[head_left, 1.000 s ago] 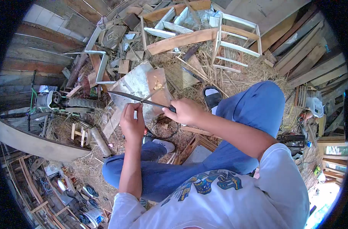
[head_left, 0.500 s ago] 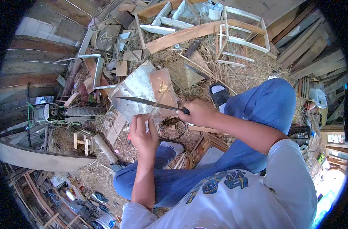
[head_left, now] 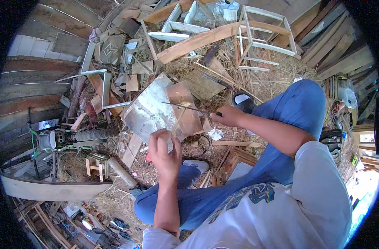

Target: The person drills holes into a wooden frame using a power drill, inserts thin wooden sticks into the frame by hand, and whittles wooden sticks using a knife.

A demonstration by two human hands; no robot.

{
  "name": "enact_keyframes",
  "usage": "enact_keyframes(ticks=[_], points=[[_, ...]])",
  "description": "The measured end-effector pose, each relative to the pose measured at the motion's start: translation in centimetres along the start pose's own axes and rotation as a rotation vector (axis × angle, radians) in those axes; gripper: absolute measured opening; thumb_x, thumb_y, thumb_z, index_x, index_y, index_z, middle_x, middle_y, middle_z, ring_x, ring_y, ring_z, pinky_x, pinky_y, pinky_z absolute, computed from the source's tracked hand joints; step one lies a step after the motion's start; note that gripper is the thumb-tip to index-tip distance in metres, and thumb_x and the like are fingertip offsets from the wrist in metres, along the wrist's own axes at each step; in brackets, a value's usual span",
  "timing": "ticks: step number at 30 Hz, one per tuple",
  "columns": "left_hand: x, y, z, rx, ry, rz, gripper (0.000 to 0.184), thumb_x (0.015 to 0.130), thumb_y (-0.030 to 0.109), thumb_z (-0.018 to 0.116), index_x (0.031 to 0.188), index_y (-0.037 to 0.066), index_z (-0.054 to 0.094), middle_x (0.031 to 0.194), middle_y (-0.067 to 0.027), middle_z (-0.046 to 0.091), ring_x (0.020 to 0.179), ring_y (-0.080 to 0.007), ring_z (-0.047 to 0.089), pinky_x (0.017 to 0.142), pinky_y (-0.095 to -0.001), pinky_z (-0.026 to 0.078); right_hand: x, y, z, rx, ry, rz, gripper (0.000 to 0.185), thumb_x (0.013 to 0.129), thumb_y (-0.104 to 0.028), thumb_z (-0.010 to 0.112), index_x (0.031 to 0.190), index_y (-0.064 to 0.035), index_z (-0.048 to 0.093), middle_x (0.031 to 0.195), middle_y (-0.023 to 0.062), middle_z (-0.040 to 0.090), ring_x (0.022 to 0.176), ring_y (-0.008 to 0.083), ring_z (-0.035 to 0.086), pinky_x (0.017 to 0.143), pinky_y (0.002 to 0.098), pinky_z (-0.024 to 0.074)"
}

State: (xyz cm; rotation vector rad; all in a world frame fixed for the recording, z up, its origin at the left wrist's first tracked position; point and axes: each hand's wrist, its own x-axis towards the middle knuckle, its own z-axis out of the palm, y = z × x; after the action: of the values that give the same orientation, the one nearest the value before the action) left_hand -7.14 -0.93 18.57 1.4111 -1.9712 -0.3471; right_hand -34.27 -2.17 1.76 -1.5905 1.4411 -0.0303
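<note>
My right hand [head_left: 229, 116] is closed round the dark handle of a long knife [head_left: 187, 108], whose blade points left, seen nearly edge-on. My left hand [head_left: 166, 155] pinches the lower end of a thin wooden strip [head_left: 179, 121]. That strip slants up and right, and the blade crosses its upper part; whether they touch I cannot tell. Beneath both lie a pale, worn board [head_left: 146, 110] and a brown board [head_left: 192, 124] with light shavings on it. My left fingertips hide the strip's lower end.
A black sandal [head_left: 242, 101] lies near my right knee. Beyond the boards are a long plank [head_left: 198, 43] and a white wooden frame [head_left: 266, 46]. White crumpled material [head_left: 215, 133] sits below the knife handle. A wheeled machine [head_left: 79, 136] stands at left.
My right hand and the knife have moved right, drawing the blade back along the strip. My left hand has shifted slightly right and down. The whole view has shifted a little.
</note>
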Motion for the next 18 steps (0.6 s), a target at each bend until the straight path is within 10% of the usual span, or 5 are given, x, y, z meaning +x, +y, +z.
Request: enact_keyframes(ticks=[18], points=[[3.6, -1.9, 1.1, -0.049, 0.225, 0.103, 0.022, 0.083, -0.012, 0.064, 0.102, -0.002, 0.059, 0.098, -0.0177, 0.067, 0.092, -0.0363, 0.067, 0.096, -0.0511, 0.058, 3.9, 1.2, -1.8, 0.125, 0.028, -0.183, 0.073, 0.1, -0.067, 0.046, 0.102, 0.0002, 0.073, 0.096, 0.0272, 0.072, 0.087, 0.041, 0.07, 0.085, 0.0505, 0.0527]])
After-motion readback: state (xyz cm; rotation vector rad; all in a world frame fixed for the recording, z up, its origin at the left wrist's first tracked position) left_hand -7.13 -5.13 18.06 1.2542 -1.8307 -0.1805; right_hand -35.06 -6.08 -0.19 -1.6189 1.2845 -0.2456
